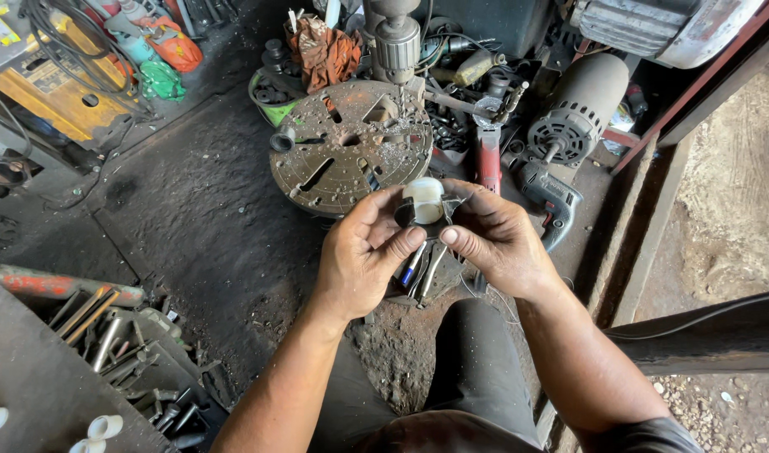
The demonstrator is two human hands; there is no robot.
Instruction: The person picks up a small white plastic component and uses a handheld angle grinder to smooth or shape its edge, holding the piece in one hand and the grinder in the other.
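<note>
Two hands pinch one small part: left hand and right hand both closed on a white plastic piece with a dark, possibly metal clip. Behind it, rusty round slotted drill table with shavings, grey ribbed motor, yellow machine far left.

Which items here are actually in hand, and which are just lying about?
In hand:
- white fitting, held in a dark ring by left hand and right hand

Lying about:
- round slotted plate under drill chuck
- electric motor
- power drill
- orange rag
- white pipe pieces
</note>
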